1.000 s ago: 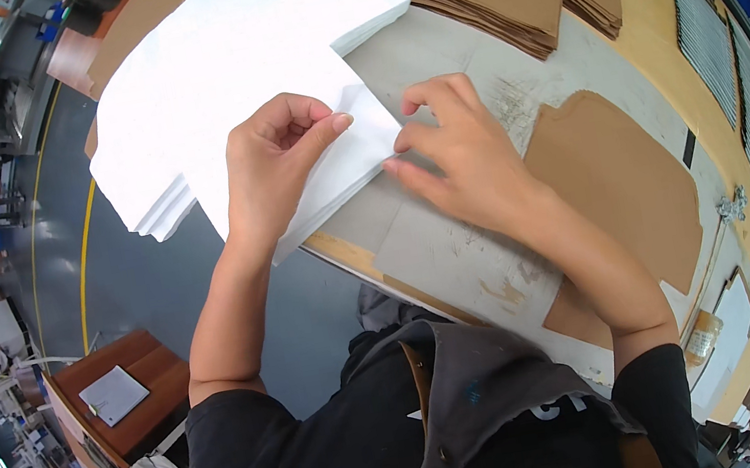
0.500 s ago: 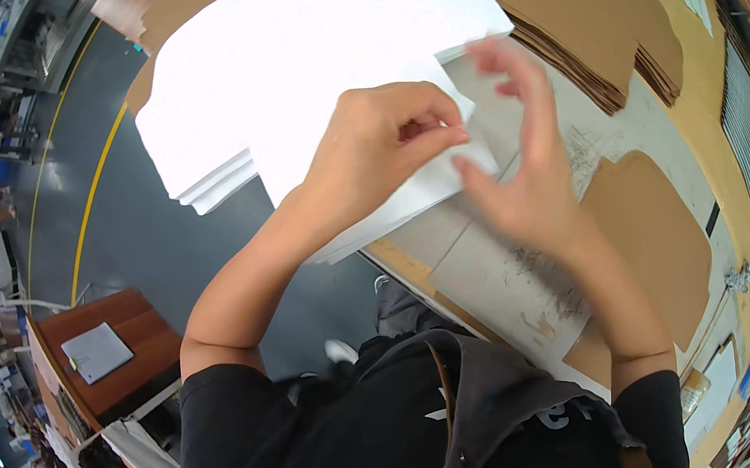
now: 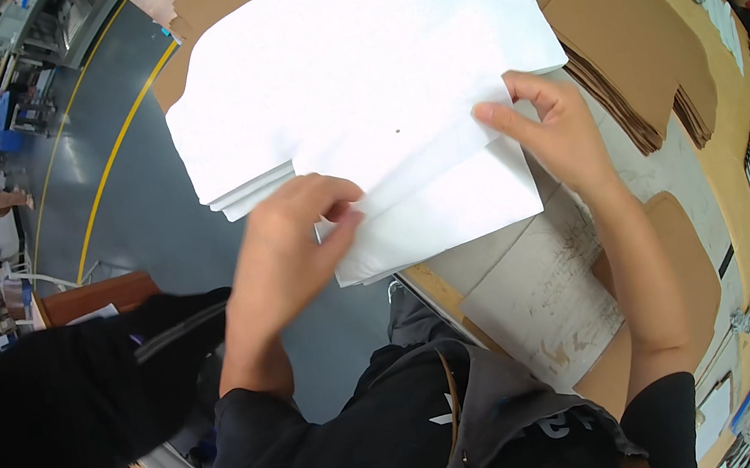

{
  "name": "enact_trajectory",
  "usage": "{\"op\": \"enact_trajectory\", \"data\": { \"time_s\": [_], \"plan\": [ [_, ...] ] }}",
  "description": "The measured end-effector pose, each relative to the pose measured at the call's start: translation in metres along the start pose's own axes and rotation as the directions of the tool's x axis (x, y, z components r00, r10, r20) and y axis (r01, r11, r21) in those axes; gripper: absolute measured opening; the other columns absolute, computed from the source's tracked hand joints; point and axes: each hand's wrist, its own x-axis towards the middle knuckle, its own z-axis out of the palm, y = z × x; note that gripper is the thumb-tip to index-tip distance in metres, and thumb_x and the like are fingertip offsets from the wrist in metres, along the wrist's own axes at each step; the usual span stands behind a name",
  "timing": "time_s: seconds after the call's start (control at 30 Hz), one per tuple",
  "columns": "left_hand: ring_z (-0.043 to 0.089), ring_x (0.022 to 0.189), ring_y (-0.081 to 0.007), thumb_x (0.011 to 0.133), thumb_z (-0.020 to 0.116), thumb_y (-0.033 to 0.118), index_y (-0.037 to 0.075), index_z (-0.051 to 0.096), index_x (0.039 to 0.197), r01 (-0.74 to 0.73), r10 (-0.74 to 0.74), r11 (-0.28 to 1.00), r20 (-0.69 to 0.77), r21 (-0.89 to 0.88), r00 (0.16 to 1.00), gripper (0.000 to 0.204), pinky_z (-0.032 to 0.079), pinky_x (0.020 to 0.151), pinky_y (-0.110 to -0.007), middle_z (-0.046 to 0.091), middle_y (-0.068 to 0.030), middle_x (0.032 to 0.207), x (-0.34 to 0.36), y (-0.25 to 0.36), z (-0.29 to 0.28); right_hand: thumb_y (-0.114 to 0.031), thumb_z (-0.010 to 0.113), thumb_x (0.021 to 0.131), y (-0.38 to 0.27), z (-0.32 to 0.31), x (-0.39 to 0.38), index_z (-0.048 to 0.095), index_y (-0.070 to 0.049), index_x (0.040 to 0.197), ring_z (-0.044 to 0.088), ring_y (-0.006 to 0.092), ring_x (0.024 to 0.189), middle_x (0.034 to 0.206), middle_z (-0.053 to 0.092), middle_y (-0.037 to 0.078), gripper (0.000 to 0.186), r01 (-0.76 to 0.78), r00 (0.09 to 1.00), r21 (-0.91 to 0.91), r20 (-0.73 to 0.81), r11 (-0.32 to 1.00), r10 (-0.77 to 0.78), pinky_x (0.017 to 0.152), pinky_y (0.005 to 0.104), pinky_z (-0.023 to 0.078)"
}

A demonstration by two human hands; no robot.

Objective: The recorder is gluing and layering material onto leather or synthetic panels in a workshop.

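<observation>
A stack of white cut sheets (image 3: pixel 364 47) with notched outlines lies in front of me. The near edge of its top white sheet (image 3: pixel 419 142) is raised and slightly bent, baring the white layer (image 3: pixel 451 216) below. My left hand (image 3: pixel 288 248) is closed on the left end of that edge, thumb against fingers. At the right end, my right hand (image 3: pixel 561 128) pinches the same edge between thumb and fingers. A small dark dot shows on the sheet between the hands.
Brown cardboard pieces (image 3: pixel 627 23) are stacked right of the white sheets; another brown piece (image 3: pixel 686 251) lies nearer. A worn grey tabletop (image 3: pixel 544 295) supports them. Close on my left is a person in dark clothing (image 3: pixel 111 377). Yellow lines (image 3: pixel 113 179) mark the floor.
My hands have moved apart, the left one leftward and nearer me, the right one onto the sheet's edge. The top sheet's near edge has come up. A dark-clothed person has appeared at left.
</observation>
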Motion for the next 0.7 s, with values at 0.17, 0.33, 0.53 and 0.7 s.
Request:
{"op": "enact_trajectory", "data": {
  "time_s": [0.17,0.33,0.53,0.7],
  "plan": [
    [0.053,0.069,-0.0058,0.080,0.071,0.011,-0.004,0.067,0.089,0.026,-0.035,0.996,-0.118,-0.082,0.992,0.018,0.043,0.065,-0.021,0.063,-0.0010,0.072,0.042,-0.012,-0.034,-0.026,0.069,0.084,-0.002,-0.001,0.035,0.057,-0.002,0.070,0.043,0.0050,0.061,0.063,0.051,-0.004,0.030,-0.025,0.999,0.023,-0.047,0.999,0.026,0.058,0.0213,0.037],
    [0.057,0.071,-0.0074,0.080,0.072,0.017,-0.001,0.069,0.091,-0.061,0.073,0.996,-0.186,0.069,0.980,0.022,0.045,0.067,-0.022,0.066,-0.0034,0.076,0.094,-0.036,-0.045,-0.027,0.066,0.086,-0.007,0.005,0.069,0.066,0.000,0.081,0.050,0.0043,0.064,0.069,0.061,-0.002,0.027,-0.018,0.989,0.058,-0.147,0.998,0.026,0.061,0.0198,0.040],
    [0.062,0.071,-0.0104,0.078,0.074,0.019,0.004,0.072,0.093,0.002,0.040,0.990,-0.294,0.139,0.955,0.021,0.047,0.068,-0.022,0.069,-0.0034,0.079,0.114,-0.043,-0.037,-0.025,0.062,0.088,0.001,0.009,0.093,0.065,-0.003,0.100,0.056,0.0134,0.080,0.094,0.064,0.006,0.026,-0.036,0.970,-0.028,-0.241,0.999,0.028,0.076,0.0275,0.045],
    [0.063,0.071,-0.0115,0.078,0.074,0.020,0.005,0.072,0.092,0.040,0.009,0.988,-0.316,0.148,0.949,0.020,0.049,0.069,-0.023,0.070,-0.0030,0.081,0.116,-0.051,-0.031,-0.015,0.062,0.084,-0.004,0.025,0.062,0.062,-0.012,0.112,0.050,0.0257,0.104,0.116,0.057,0.010,0.029,0.447,0.661,-0.529,-0.347,0.721,-0.665,0.094,0.0366,0.036]
  ]
}}
